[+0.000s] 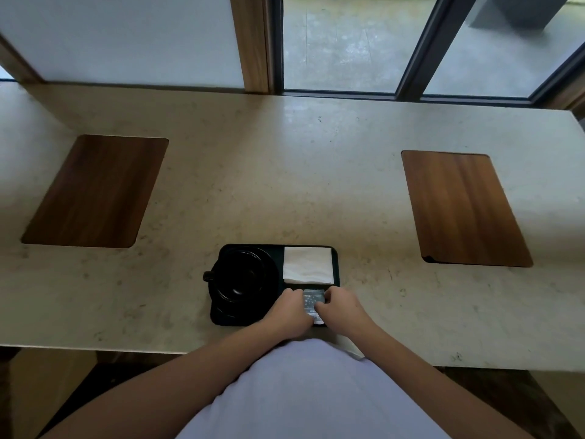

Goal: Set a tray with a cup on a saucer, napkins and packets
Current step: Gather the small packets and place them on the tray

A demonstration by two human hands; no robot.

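A black tray (336, 267) lies on the stone counter near its front edge. On its left half a black cup (243, 275) stands on a black saucer (221, 307), handle pointing left. White folded napkins (307, 265) fill the tray's far right compartment. In the near right compartment lie silvery packets (313, 300). My left hand (289, 310) and my right hand (340, 307) flank the packets, fingertips pinching their left and right edges. The lower part of the packets is hidden by my hands.
Two dark wooden inlays sit in the counter, the left wooden inlay (95, 191) and the right wooden inlay (462, 207). A window with dark frames (408, 74) runs along the back. The counter's front edge (95, 348) is close to my body.
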